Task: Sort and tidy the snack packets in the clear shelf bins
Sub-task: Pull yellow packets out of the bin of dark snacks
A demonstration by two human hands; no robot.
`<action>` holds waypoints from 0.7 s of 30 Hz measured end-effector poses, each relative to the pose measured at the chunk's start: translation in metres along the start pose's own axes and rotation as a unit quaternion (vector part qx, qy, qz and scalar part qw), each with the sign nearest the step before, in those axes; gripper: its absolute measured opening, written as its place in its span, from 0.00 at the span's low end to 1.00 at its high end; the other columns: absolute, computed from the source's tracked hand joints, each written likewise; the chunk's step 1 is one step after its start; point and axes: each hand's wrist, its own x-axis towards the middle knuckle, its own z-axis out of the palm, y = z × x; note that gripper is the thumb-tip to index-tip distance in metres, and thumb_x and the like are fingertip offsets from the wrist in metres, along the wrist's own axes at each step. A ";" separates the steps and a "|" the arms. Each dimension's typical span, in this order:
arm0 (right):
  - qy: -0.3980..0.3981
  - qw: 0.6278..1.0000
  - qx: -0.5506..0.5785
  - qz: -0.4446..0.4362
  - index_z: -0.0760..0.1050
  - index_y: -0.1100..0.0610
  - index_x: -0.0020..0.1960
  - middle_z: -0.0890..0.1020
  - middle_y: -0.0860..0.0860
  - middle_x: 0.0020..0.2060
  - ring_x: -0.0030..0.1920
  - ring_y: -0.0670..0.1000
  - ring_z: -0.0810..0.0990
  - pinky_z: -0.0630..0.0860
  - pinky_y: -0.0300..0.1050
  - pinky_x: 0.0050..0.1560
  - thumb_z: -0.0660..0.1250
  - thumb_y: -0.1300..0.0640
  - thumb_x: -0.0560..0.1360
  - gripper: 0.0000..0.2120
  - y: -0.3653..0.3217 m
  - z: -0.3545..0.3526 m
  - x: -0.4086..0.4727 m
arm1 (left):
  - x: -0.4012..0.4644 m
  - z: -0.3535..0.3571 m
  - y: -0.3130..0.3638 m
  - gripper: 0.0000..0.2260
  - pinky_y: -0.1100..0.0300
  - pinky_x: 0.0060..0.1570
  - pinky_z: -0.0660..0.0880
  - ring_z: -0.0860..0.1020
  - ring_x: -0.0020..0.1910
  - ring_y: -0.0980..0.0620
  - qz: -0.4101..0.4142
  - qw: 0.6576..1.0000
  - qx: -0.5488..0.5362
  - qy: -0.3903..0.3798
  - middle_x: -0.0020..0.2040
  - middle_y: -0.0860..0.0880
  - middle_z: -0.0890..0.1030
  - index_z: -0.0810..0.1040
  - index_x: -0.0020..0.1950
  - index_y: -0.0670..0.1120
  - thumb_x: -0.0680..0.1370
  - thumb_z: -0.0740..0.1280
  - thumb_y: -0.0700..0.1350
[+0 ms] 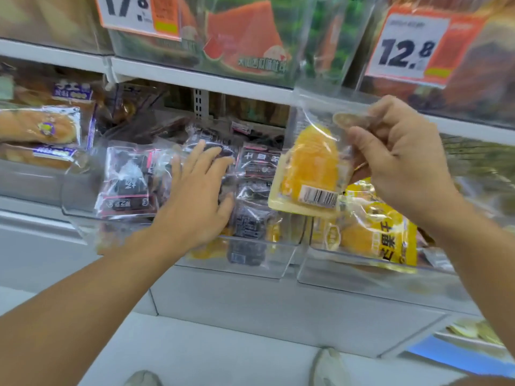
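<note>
— Progress? Midway, judging by the mix.

— Right hand [398, 160] pinching a yellow packet [306, 174] by its top corner, lifted above the divider between the middle bin [259, 263] and the right bin [362, 277]. Left hand [195, 196] flat, fingers spread, pressing on the dark packets [128, 185].

— Left to do?

— Probably dropping it among the yellow ones at right (another yellow lies low in the middle bin).

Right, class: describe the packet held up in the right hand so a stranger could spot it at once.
Find the orange price tag reading 12.8 at the upper right. Just below it the right hand pinches a clear packet by its top edge, above the bins. Unlike the dark packets under the left hand, it holds a yellow cake and shows a barcode.
</note>
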 end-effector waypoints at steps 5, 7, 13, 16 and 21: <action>0.050 0.993 -0.103 -0.022 0.70 0.57 0.46 0.80 0.58 0.35 0.27 0.56 0.78 0.76 0.57 0.27 0.62 0.66 0.81 0.07 0.027 -0.040 -0.010 | 0.007 0.010 0.016 0.24 0.42 0.77 0.54 0.57 0.78 0.47 0.059 0.994 -0.081 -0.039 0.76 0.50 0.64 0.67 0.76 0.49 0.80 0.65 0.50; 0.029 0.985 -0.155 -0.067 0.71 0.47 0.43 0.79 0.50 0.31 0.28 0.46 0.76 0.74 0.44 0.30 0.63 0.65 0.81 0.15 0.026 -0.055 -0.014 | 0.010 0.004 0.019 0.25 0.48 0.75 0.59 0.61 0.76 0.50 0.048 0.988 -0.145 -0.011 0.74 0.54 0.66 0.69 0.73 0.52 0.77 0.71 0.44; -0.174 0.914 -0.343 -0.131 0.82 0.52 0.48 0.84 0.40 0.36 0.39 0.46 0.84 0.82 0.52 0.43 0.70 0.64 0.75 0.08 0.025 -0.059 -0.018 | 0.005 -0.002 0.028 0.35 0.78 0.65 0.57 0.67 0.70 0.55 0.052 0.986 -0.157 0.033 0.71 0.55 0.65 0.72 0.64 0.55 0.66 0.68 0.24; -0.204 0.938 -0.266 -0.084 0.85 0.48 0.47 0.84 0.39 0.34 0.37 0.42 0.83 0.80 0.41 0.42 0.74 0.58 0.75 0.05 0.022 -0.056 -0.018 | 0.002 -0.004 0.033 0.33 0.77 0.52 0.70 0.72 0.58 0.58 0.011 0.979 -0.186 0.077 0.71 0.55 0.61 0.73 0.62 0.55 0.66 0.73 0.25; -0.299 0.922 -0.236 0.066 0.85 0.51 0.39 0.83 0.43 0.31 0.31 0.41 0.79 0.77 0.38 0.35 0.79 0.56 0.69 0.03 0.021 -0.065 -0.018 | 0.007 -0.007 0.030 0.29 0.63 0.47 0.79 0.79 0.52 0.58 -0.143 0.956 -0.248 0.057 0.65 0.54 0.72 0.74 0.62 0.55 0.66 0.82 0.40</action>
